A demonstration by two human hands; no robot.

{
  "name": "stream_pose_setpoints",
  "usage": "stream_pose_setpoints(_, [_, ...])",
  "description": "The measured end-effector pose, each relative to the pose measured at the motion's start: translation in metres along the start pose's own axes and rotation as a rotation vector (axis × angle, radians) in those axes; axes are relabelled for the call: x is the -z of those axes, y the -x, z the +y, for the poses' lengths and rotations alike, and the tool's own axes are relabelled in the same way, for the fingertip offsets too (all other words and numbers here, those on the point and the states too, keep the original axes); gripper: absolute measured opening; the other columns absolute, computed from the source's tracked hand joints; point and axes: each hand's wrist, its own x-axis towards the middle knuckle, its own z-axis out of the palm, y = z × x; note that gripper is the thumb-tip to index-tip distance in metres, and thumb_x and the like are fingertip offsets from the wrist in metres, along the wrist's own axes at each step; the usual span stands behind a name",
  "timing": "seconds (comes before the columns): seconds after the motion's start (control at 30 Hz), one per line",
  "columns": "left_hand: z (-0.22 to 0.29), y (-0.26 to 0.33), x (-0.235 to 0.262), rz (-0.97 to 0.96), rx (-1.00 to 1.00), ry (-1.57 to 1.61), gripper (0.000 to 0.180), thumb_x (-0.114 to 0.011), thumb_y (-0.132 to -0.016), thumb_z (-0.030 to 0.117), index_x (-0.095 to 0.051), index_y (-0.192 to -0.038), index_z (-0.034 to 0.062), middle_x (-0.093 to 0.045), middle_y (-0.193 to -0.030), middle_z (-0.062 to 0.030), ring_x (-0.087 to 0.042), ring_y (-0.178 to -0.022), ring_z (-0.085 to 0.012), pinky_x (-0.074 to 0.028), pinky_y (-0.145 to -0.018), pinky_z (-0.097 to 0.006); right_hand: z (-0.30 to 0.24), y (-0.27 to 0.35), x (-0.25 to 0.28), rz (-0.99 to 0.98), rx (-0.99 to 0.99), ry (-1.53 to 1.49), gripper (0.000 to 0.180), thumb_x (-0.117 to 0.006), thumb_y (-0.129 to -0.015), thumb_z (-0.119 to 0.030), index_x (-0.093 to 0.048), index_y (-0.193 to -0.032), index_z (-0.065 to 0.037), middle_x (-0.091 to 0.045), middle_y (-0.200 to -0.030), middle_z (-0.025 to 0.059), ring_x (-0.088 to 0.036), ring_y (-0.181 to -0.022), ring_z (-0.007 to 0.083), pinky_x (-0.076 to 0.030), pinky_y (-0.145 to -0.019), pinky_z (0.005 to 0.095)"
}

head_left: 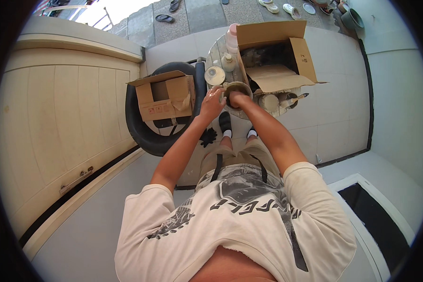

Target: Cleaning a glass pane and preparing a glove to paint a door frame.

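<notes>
- At the near edge of the round table (pixel 214 52), my right hand (pixel 235 100) is down inside a round, open-topped container (pixel 246 88). My fingers are hidden by it, so I can't tell whether they hold anything.
- Beside the container's left rim is my left hand (pixel 214 101), fingers bent and a little apart; I can't tell if it grips the rim.
- How far along? My reach into the container is made, I'd judge, but nothing shows lifted out. What is done or left inside it is out of sight.
- Around the container: a pale lidded tub (pixel 215 75) and a cream bottle (pixel 228 63) beyond my left hand, a brush (pixel 294 100) to the right — both my hands are off all three.
- Farther out, a large carton (pixel 279 81) stands open on the table; a smaller carton (pixel 153 106) sits on the black chair (pixel 135 129) — neither touched by me.
</notes>
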Motion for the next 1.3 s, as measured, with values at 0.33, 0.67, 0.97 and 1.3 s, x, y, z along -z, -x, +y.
stream_pose_setpoints(0.33, [0.018,0.0,-0.023,-0.165,-0.052,0.293,0.048,-0.057,-0.097,0.016,-0.046,-0.144,0.0149,-0.043,-0.149,-0.0231,-0.041,-0.139,-0.0377,-0.037,-0.112,-0.045,0.156,-0.144,-0.11,0.137,0.129,0.258,0.039,-0.058,-0.091,-0.021,-0.064,-0.128,-0.01,-0.056,-0.14,0.0163,-0.058,-0.125,0.0299,-0.045,-0.105,0.041])
stream_pose_setpoints(0.67, [-0.006,0.009,-0.02,-0.158,-0.055,0.379,0.047,-0.058,-0.097,0.015,-0.047,-0.143,0.0145,-0.044,-0.149,-0.023,-0.043,-0.138,-0.0378,-0.039,-0.11,-0.043,0.057,-0.037,-0.001,0.137,0.044,-0.053,0.048,-0.064,-0.085,-0.025,-0.062,-0.127,-0.003,-0.059,-0.135,0.0193,-0.058,-0.123,0.0357,-0.047,-0.1,0.0425])
stream_pose_setpoints(0.97, [-0.017,0.014,-0.018,-0.166,0.0,0.45,0.047,-0.059,-0.096,0.013,-0.05,-0.141,0.0118,-0.044,-0.149,-0.0232,-0.05,-0.131,-0.0399,-0.045,-0.102,-0.043,0.034,-0.041,-0.004,-0.217,0.162,0.432,0.037,-0.061,-0.088,-0.021,-0.068,-0.121,-0.005,-0.067,-0.123,0.0181,-0.064,-0.116,0.0326,-0.052,-0.095,0.0399])
stream_pose_setpoints(1.3, [0.01,-0.004,-0.013,-0.12,-0.13,0.391,0.047,-0.06,-0.095,0.014,-0.05,-0.141,0.0113,-0.044,-0.149,-0.021,-0.051,-0.129,-0.0387,-0.045,-0.104,-0.043,0.126,-0.105,-0.046,0.258,0.162,0.261,0.038,-0.058,-0.09,-0.024,-0.067,-0.122,-0.007,-0.063,-0.13,0.019,-0.063,-0.116,0.0329,-0.048,-0.099,0.043])
